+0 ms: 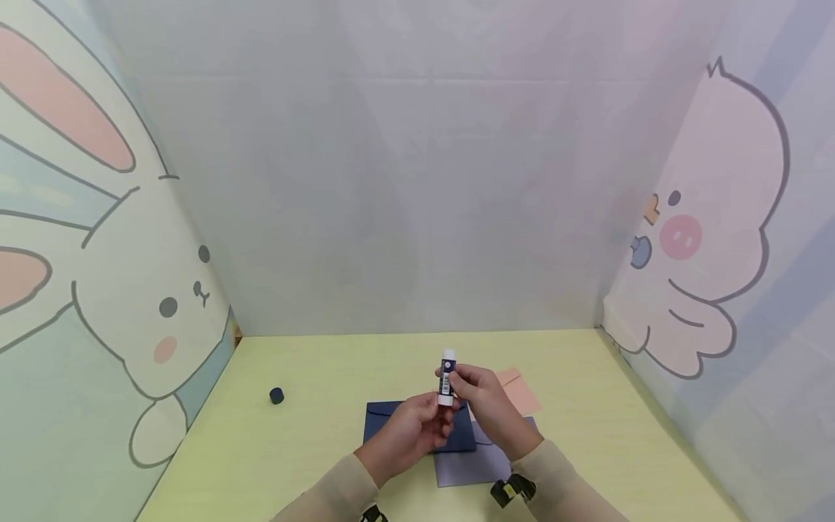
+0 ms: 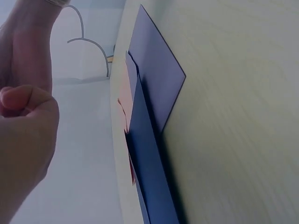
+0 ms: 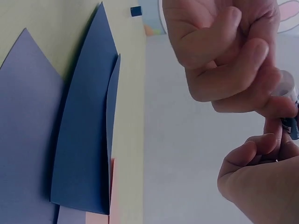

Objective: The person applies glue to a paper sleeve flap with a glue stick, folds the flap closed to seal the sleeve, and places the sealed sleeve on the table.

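Note:
A glue stick (image 1: pixel 447 377) with a white tip and a dark blue label stands upright between both hands, above the envelopes. My right hand (image 1: pixel 485 399) grips its barrel between thumb and fingers. At its white base, the thumb and fingers of my left hand (image 1: pixel 411 431) pinch the end. From the right wrist view the clear-looking base of the glue stick (image 3: pixel 286 83) shows among the left fingers. Under the hands lies a navy envelope (image 2: pixel 152 172), its flap slightly lifted, overlapping a lavender envelope (image 1: pixel 463 470). A pink envelope (image 1: pixel 520 393) lies behind, partly hidden by the right hand.
A small dark blue cap (image 1: pixel 277 396) stands apart on the left part of the pale yellow table (image 1: pixel 313 362). A whitish back panel (image 1: pixel 417 217) and side panels with a cartoon rabbit (image 1: pixel 130 304) and a chick (image 1: pixel 724 217) enclose the table.

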`<act>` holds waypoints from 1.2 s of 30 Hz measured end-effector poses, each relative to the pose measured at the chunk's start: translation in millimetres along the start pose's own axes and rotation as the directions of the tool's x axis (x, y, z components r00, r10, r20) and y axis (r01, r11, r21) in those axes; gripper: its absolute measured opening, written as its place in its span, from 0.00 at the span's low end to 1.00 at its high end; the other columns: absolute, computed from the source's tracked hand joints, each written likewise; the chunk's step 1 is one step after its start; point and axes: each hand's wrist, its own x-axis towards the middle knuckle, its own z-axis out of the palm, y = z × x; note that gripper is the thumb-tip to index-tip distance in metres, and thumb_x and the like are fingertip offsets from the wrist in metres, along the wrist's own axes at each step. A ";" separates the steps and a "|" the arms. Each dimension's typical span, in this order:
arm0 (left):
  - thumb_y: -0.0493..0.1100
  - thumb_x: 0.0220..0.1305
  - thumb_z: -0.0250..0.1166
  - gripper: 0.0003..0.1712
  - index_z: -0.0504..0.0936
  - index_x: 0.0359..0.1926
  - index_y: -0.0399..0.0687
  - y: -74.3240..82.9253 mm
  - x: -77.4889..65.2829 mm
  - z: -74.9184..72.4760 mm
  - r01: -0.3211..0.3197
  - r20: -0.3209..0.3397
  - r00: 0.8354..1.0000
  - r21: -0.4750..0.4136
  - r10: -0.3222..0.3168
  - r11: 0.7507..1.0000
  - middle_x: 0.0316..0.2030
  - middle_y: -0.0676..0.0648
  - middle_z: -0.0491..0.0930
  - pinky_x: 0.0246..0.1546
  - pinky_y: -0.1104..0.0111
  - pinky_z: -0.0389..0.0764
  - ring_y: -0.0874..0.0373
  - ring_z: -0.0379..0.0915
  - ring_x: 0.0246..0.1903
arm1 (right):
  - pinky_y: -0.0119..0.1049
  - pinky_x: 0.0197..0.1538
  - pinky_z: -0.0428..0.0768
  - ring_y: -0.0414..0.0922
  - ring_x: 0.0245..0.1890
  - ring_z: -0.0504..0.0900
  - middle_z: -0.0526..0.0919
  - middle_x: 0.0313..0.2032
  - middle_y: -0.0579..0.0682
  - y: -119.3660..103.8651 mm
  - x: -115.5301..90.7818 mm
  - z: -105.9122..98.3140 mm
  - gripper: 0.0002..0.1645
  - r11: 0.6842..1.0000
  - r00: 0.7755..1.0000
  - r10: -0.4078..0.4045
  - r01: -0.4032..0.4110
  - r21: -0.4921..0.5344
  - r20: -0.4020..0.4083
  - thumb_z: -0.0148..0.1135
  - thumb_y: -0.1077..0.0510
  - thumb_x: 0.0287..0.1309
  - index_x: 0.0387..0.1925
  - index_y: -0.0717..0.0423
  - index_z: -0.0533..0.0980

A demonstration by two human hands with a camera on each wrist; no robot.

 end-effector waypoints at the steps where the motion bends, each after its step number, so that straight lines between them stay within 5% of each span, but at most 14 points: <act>1: 0.47 0.89 0.46 0.22 0.80 0.60 0.38 0.2 -0.4 0.0 -0.014 -0.033 0.999 0.032 0.015 0.999 0.40 0.52 0.77 0.36 0.70 0.70 0.59 0.70 0.38 | 0.31 0.65 0.75 0.43 0.67 0.75 0.82 0.68 0.59 -0.3 -0.2 -0.5 0.26 1.000 1.000 -0.002 0.002 -0.008 -0.005 0.56 0.51 0.83 0.68 0.67 0.78; 5: 0.54 0.82 0.60 0.21 0.84 0.55 0.41 -0.6 -0.3 0.8 -0.082 -0.188 0.974 0.240 0.130 0.967 0.38 0.52 0.80 0.36 0.69 0.75 0.58 0.74 0.36 | 0.34 0.63 0.76 0.43 0.66 0.76 0.80 0.71 0.63 -1.9 -1.4 -3.2 0.26 0.999 1.000 -0.012 0.011 -0.053 -0.025 0.55 0.50 0.84 0.68 0.65 0.78; 10: 0.59 0.64 0.79 0.21 0.86 0.44 0.50 -6.1 2.7 3.2 -0.130 -0.295 0.895 0.547 0.336 0.827 0.36 0.51 0.83 0.36 0.71 0.80 0.60 0.77 0.36 | 0.34 0.62 0.79 0.42 0.62 0.79 0.80 0.69 0.65 -1.5 -3.3 -4.4 0.26 0.997 0.999 -0.026 0.023 -0.080 -0.037 0.56 0.50 0.83 0.67 0.65 0.79; 13: 0.57 0.59 0.83 0.22 0.83 0.40 0.51 -8.7 3.2 4.7 -0.136 -0.305 0.862 0.631 0.405 0.764 0.34 0.51 0.81 0.34 0.73 0.79 0.61 0.76 0.34 | 0.32 0.61 0.80 0.43 0.61 0.80 0.81 0.67 0.66 0.4 -3.5 -2.8 0.25 0.996 0.999 -0.036 0.033 -0.087 -0.035 0.58 0.50 0.82 0.66 0.65 0.79; 18: 0.57 0.61 0.82 0.21 0.81 0.38 0.51 -8.8 1.1 7.7 -0.136 -0.302 0.846 0.674 0.439 0.726 0.32 0.53 0.80 0.31 0.74 0.77 0.63 0.74 0.31 | 0.29 0.60 0.80 0.43 0.63 0.80 0.81 0.68 0.66 2.1 -3.0 1.5 0.26 0.996 0.999 -0.041 0.037 -0.087 -0.037 0.59 0.50 0.82 0.67 0.65 0.79; 22: 0.57 0.65 0.79 0.19 0.84 0.39 0.50 -7.7 -0.2 7.6 -0.145 -0.294 0.861 0.641 0.416 0.754 0.34 0.51 0.82 0.34 0.73 0.78 0.61 0.75 0.34 | 0.29 0.61 0.80 0.44 0.64 0.80 0.81 0.69 0.66 1.4 -2.7 3.4 0.26 0.996 0.999 -0.029 0.025 -0.081 -0.044 0.58 0.50 0.82 0.68 0.64 0.79; 28: 0.56 0.73 0.72 0.23 0.87 0.50 0.40 -2.8 1.3 5.3 -0.113 -0.251 0.942 0.393 0.224 0.913 0.38 0.51 0.83 0.36 0.69 0.76 0.58 0.73 0.36 | 0.35 0.67 0.76 0.49 0.73 0.76 0.83 0.69 0.60 -0.5 -2.2 3.9 0.23 0.994 0.997 -0.032 0.024 -0.104 -0.073 0.57 0.49 0.83 0.66 0.59 0.81; 32: 0.52 0.83 0.59 0.24 0.82 0.60 0.34 -0.1 -0.4 3.9 -0.045 -0.116 0.991 0.139 0.061 0.989 0.40 0.52 0.81 0.35 0.71 0.72 0.59 0.70 0.38 | 0.35 0.66 0.76 0.47 0.68 0.78 0.86 0.65 0.55 -0.3 -2.3 4.5 0.24 0.998 0.998 -0.022 0.018 -0.058 -0.064 0.57 0.50 0.83 0.66 0.62 0.81; 36: 0.52 0.88 0.45 0.22 0.79 0.59 0.42 0.7 -3.9 4.5 0.019 0.079 0.997 -0.116 -0.010 0.993 0.44 0.54 0.78 0.36 0.72 0.68 0.60 0.68 0.42 | 0.31 0.64 0.76 0.45 0.60 0.78 0.85 0.59 0.50 -0.6 -3.3 5.1 0.28 0.999 1.000 -0.013 0.014 0.041 -0.014 0.55 0.49 0.83 0.68 0.67 0.77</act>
